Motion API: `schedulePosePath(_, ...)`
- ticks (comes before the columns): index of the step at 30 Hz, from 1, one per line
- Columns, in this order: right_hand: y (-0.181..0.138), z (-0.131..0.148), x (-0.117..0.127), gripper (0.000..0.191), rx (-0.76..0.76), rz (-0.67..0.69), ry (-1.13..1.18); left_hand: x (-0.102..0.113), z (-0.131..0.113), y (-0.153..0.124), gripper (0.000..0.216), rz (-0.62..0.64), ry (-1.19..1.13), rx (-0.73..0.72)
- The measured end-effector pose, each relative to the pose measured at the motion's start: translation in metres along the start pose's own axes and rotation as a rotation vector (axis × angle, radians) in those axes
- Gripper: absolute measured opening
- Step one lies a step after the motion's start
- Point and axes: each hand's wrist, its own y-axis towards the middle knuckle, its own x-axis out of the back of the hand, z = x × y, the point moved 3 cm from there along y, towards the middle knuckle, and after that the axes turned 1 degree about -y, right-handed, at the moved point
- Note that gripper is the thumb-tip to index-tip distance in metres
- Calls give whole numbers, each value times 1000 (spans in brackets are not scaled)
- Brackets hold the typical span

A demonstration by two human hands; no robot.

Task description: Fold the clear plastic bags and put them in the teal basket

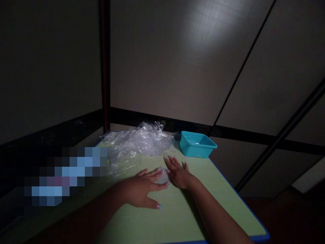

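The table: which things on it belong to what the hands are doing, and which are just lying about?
Seemingly in the job:
- left hand
- right hand
- pale piece between the hands, material unclear

Probably just lying about, untouched:
- heap of clear plastic
- turquoise tub

On the blue-edged green table (165,223) we see clear plastic (144,142), a turquoise tub (196,151), a whitish piece (163,178).

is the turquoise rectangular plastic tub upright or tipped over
Upright: the turquoise rectangular plastic tub stands on the pale green table, its open rim facing up.
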Motion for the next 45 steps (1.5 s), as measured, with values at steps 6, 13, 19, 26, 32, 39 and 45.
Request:
schedulePosePath(6,-1,1,0,57,-2,-9,10,2,-1,-3,63,-13,-24,69)
schedulePosePath(13,-1,2,2,58,2,-40,27,1,1,-3,61,-21,-24,104)
schedulePosePath(19,-1,10,5,82,77,-106,71,0,0,-3,60,-29,-16,122)
schedulePosePath(26,6,21,2,81,69,-88,37,-2,2,-2,61,-33,-21,135)
schedulePosePath(32,11,15,1,72,-24,-100,22,0,0,-3,59,-35,-26,131)
schedulePosePath(39,13,11,2,65,-97,-109,-7,2,-2,-3,59,-37,-38,133)
schedulePosePath(45,16,21,3,76,-6,-219,7,1,-3,-4,58,-44,-35,132)
